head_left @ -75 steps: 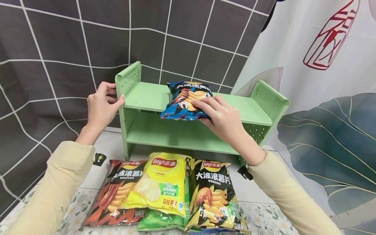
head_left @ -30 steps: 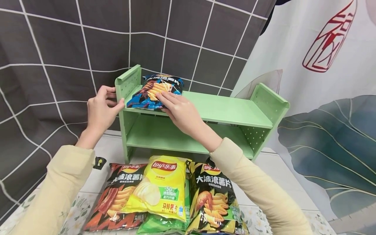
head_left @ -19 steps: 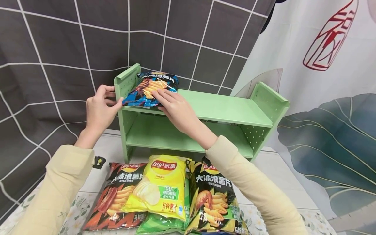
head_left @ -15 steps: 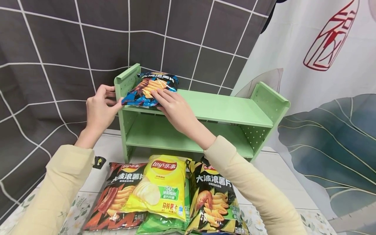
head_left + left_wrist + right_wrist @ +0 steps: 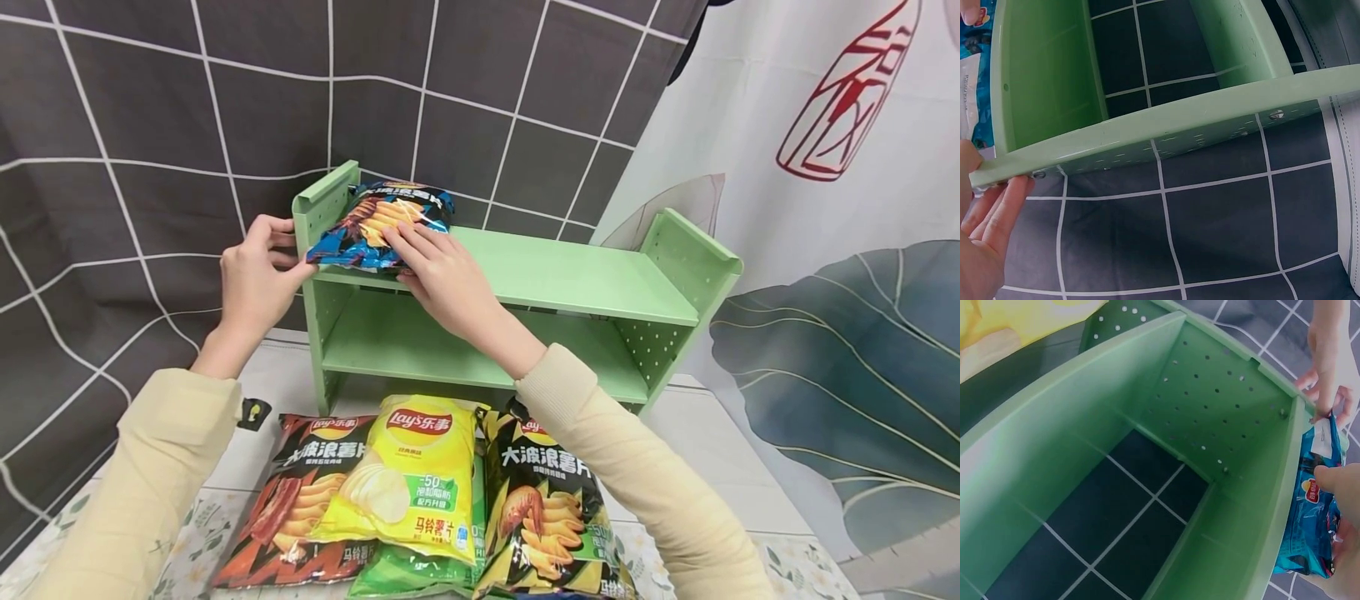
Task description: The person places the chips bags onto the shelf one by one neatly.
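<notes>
A small blue-and-black bag of potato chips (image 5: 397, 212) lies at the left end of the top shelf of a green two-tier rack (image 5: 570, 271). Its lower edge overhangs the front. My right hand (image 5: 450, 275) holds this bag, fingers on its printed front; the thumb shows against its back in the right wrist view, near a small red logo. My left hand (image 5: 255, 271) grips the rack's left side panel (image 5: 322, 204), thumb in front and fingers on the outer side. The thumb tip is at the bag's lower left corner; whether it pinches the bag I cannot tell.
Before the rack lie larger chip bags: a red-and-black one (image 5: 307, 500), a yellow one (image 5: 408, 475) on top of a green one (image 5: 420, 571), and a black-and-gold one (image 5: 551, 508). A dark grid-patterned cloth (image 5: 187, 108) hangs close behind and left of the rack.
My right hand has carried the small blue bag leftward along the top shelf, from its middle to the left panel. The left hand keeps its grip on the rack.
</notes>
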Tool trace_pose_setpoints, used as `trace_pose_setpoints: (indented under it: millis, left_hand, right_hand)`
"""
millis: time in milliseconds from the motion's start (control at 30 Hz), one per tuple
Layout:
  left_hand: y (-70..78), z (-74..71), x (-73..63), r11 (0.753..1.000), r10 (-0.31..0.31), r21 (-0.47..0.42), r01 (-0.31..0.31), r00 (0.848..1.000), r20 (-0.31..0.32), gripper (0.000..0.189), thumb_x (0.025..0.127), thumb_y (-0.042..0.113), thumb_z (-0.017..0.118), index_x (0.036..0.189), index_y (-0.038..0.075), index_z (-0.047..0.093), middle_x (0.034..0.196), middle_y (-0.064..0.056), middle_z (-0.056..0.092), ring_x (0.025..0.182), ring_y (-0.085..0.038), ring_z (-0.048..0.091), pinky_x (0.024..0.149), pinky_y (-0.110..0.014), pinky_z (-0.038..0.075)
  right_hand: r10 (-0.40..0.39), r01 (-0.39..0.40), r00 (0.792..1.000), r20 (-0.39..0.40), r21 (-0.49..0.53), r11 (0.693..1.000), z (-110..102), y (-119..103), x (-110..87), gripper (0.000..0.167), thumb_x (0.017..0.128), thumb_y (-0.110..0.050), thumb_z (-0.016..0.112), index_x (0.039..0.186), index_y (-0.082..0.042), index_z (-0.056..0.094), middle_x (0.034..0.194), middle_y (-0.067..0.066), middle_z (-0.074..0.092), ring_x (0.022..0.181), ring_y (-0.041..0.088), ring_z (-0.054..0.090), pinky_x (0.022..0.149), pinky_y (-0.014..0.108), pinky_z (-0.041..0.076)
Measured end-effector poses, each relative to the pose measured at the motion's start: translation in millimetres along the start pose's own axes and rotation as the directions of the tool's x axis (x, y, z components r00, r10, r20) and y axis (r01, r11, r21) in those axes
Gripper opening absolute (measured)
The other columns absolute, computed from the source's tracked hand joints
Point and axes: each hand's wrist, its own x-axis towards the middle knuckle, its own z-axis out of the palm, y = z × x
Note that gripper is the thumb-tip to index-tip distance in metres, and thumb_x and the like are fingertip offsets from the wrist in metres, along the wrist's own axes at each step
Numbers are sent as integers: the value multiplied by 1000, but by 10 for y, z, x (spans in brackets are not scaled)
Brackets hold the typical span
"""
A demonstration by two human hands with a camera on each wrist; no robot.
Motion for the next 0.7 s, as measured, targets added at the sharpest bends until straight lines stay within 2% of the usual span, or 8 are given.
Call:
trace_pose_setpoints:
  millis: [433,533,700]
  left_hand:
    - [-15,-1,1,1000,-7,-2,7,1000,5,42,78,8,76,115,-3,57,108,-22,70,84,-38,70,69,3,32]
    - [-18,4,-3,1000,-3,-2,3,1000,4,42,78,7,76,114,-4,57,107,-22,70,83,-38,70,69,3,32]
    - [-16,5,2,1000,-5,1,5,1000,1,42,78,7,76,114,-3,57,107,-21,71,83,-37,70,69,2,33]
  right_hand:
    - [-1,1,999,48,-1,1000,-24,13,-15,60,97,-32,55,150,-14,34,154,7,37,144,24,32,117,39,27]
    - [-26,26,999,31,-4,1000,-43,18,-44,59,96,-30,57,149,-14,36,154,7,38,144,25,33,117,40,27]
    - [-97,96,994,-59,-20,995,-86,38,-140,53,94,-28,60,143,-11,46,151,10,42,141,26,38,115,40,29]
